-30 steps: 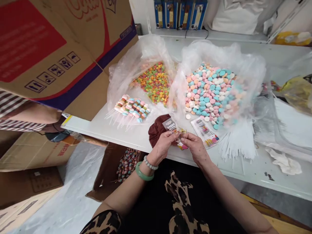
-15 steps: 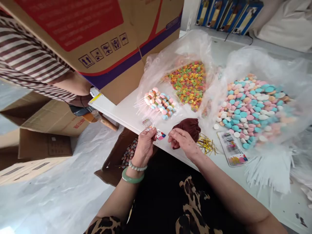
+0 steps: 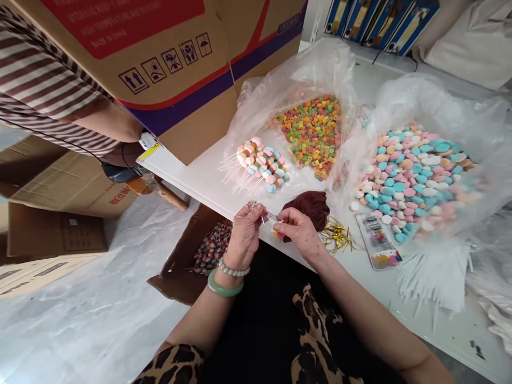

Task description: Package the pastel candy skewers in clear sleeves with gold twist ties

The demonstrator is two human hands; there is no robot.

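Observation:
At the table's near edge, my left hand [image 3: 247, 234] is closed in a pinch on a small clear printed plastic bag [image 3: 270, 216], partly hidden by the fingers. My right hand [image 3: 298, 230] has its fingers pressed together on the bag's other end. Just behind my right hand lies a bunched dark brown cloth [image 3: 312, 205]. Gold twist ties [image 3: 339, 234] are scattered beside it, and a stack of flat printed bags [image 3: 378, 242] lies to the right. Beyond my hands rests a pile of pastel candy skewers [image 3: 264, 162] on white sticks.
Behind are clear sacks of colourful ring candies [image 3: 314, 136] and pastel candies [image 3: 416, 181]. White sticks [image 3: 432, 280] lie at right. A big carton [image 3: 200, 101] stands at left beside a person in a striped sleeve [image 3: 44, 80]. An open box [image 3: 176, 266] of wrapped pieces sits below the table.
My right hand has come in to the small bag and now pinches its end. My left hand has shifted slightly right. The view has moved a little.

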